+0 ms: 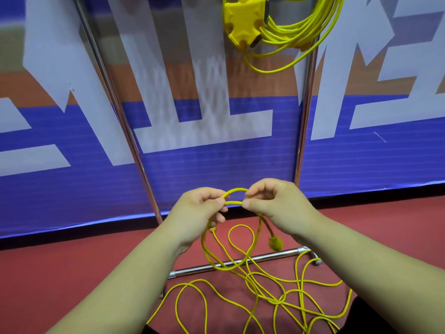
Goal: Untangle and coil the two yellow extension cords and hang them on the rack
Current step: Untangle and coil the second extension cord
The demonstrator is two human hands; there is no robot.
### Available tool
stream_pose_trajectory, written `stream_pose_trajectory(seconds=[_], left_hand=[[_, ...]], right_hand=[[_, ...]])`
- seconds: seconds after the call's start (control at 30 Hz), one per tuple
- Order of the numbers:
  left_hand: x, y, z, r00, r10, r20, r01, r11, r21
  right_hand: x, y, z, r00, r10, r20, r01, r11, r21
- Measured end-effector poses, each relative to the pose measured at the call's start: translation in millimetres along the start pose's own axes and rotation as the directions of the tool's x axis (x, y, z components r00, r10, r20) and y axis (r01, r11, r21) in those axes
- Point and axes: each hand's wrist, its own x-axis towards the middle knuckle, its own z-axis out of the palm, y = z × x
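While one coiled cord (301,30) hangs high on the rack (304,112), socket block (245,20) attached: left hand (200,208) and right hand (274,204) each pinch a small loop of the second cord (237,189); remainder tangled on the red floor (72,273) across the rack's base, plug (275,243) dangling

- We see a loose yellow cord (250,280), smooth and plastic-sheathed.
- Our rack (231,262) is shiny polished metal.
- The red floor (60,273) looks matt.
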Motion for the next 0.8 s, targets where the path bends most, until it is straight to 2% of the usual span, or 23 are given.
stream_pose_trajectory(seconds=[0.1,0.23,0.3,0.37,0.47,0.63,0.8], left_hand=[[0,2,-3,0.999,0.032,0.015,-0.031,0.999,-0.041],[-1,3,-3,0.997,0.066,0.028,-0.065,0.996,-0.056],[0,4,-3,0.998,0.051,0.029,-0.048,0.995,-0.088],[2,4,-6,1.000,0.002,0.020,0.002,0.986,-0.164],[8,-1,-15,0.994,-0.068,-0.081,0.047,0.969,-0.242],[13,-5,-21,0.958,-0.109,-0.265,0.022,0.951,-0.310],[15,0,-21,0.926,-0.127,-0.356,-0.047,0.896,-0.442]], right_hand=[[9,2,-11,0.998,-0.031,-0.060,0.028,0.998,-0.061],[11,9,-13,0.983,0.028,0.179,-0.001,0.989,-0.146],[10,9,-11,0.982,-0.034,0.184,0.069,0.979,-0.191],[10,4,-12,0.988,-0.075,0.137,0.095,0.985,-0.141],[9,0,-18,0.985,-0.058,0.164,0.073,0.994,-0.083],[4,3,-25,0.938,0.055,0.343,0.004,0.986,-0.169],[2,6,-24,0.849,0.070,0.523,0.089,0.958,-0.273]])
